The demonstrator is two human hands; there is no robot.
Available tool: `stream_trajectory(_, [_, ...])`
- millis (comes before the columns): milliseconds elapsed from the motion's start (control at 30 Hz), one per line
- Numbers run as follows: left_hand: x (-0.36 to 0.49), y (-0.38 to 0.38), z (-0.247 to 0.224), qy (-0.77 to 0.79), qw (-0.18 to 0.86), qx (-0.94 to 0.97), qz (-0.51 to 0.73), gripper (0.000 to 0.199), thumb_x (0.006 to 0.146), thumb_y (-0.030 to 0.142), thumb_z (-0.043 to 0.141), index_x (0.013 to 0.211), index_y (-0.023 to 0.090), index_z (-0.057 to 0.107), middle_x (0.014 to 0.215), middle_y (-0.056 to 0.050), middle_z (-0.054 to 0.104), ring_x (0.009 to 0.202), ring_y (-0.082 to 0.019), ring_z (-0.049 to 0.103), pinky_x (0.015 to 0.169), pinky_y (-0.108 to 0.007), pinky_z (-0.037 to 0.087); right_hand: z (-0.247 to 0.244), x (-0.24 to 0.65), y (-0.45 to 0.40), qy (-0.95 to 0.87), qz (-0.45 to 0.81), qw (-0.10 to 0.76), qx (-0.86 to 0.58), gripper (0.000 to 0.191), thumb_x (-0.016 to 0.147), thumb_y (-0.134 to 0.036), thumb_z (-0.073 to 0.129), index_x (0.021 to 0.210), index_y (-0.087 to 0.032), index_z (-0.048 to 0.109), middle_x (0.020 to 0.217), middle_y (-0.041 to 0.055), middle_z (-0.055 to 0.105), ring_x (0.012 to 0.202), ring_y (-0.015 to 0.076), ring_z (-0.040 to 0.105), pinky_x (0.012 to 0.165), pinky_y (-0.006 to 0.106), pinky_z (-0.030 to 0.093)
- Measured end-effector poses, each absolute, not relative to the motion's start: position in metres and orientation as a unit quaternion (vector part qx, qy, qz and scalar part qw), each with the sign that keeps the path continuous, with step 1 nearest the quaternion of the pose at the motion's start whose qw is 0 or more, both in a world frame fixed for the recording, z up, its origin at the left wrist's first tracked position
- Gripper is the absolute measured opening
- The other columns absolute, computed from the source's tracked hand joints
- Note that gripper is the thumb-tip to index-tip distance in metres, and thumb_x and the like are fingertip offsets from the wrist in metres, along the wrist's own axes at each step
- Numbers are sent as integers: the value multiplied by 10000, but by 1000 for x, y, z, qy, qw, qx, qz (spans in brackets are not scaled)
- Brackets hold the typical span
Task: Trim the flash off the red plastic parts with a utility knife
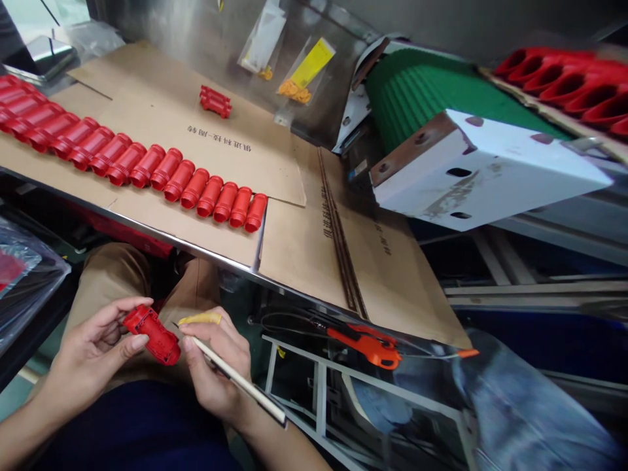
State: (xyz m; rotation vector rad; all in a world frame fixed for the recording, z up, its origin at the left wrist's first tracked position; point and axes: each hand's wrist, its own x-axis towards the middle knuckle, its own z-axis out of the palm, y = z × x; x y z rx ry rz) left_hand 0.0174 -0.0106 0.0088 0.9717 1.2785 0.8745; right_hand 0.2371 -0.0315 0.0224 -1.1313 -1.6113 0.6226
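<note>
My left hand [98,347] is closed on a red plastic tubular part [154,335], thumb on the near side and fingers behind it, above my lap. A slim cream-handled tool [240,381] with a thin dark tip lies in my right hand [218,356], gripped like a pen. Its tip points at the red part from just to the right; whether they touch I cannot tell. Something yellow [201,318] covers one finger of that hand. Beyond, a long row of similar red parts [176,180] lies along the table edge, with another red part [215,102] lying apart from them.
Cardboard sheets [279,167] cover the metal table. Right of it stands a green conveyor belt [432,91] with a white metal bracket [485,170]; red parts [579,85] sit beyond. Orange-handled cutters [367,347] hang below the edge. A person's denim-clad leg [524,405] is at right.
</note>
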Motion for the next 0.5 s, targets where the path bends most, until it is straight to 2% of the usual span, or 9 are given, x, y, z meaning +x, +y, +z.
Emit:
stream_trajectory(133, [14, -8, 10, 533, 649, 415, 351, 471, 840, 502, 960, 1260, 300, 887, 1165, -69, 908, 1071, -301, 864, 923, -305, 699, 27, 240, -27, -623, 331, 531, -470, 103, 1055, -197, 724, 1107, -226, 808, 1017, 80, 876, 874, 217, 807, 816, 372, 664])
stream_trajectory(267, [20, -12, 14, 532, 664, 394, 349, 472, 828, 512, 973, 1254, 321, 901, 1186, -56, 909, 1093, -296, 862, 944, -309, 694, 25, 238, -23, -597, 374, 535, -467, 129, 1083, -297, 723, 1101, -231, 833, 1012, 79, 884, 855, 209, 814, 786, 352, 657])
stream_trajectory(400, [23, -15, 18, 536, 663, 386, 353, 454, 817, 526, 982, 1230, 352, 911, 1182, -32, 909, 1108, -269, 855, 968, -269, 668, 22, 237, -24, -598, 375, 526, -474, 142, 1084, -308, 722, 1107, -232, 840, 998, 77, 881, 850, 206, 809, 789, 349, 654])
stream_trajectory(500, [22, -15, 18, 537, 663, 389, 348, 452, 824, 523, 973, 1236, 349, 909, 1194, -37, 907, 1119, -291, 854, 981, -304, 677, 20, 238, -24, -601, 376, 519, -478, 142, 1079, -312, 725, 1113, -237, 841, 978, 73, 873, 847, 209, 811, 791, 348, 660])
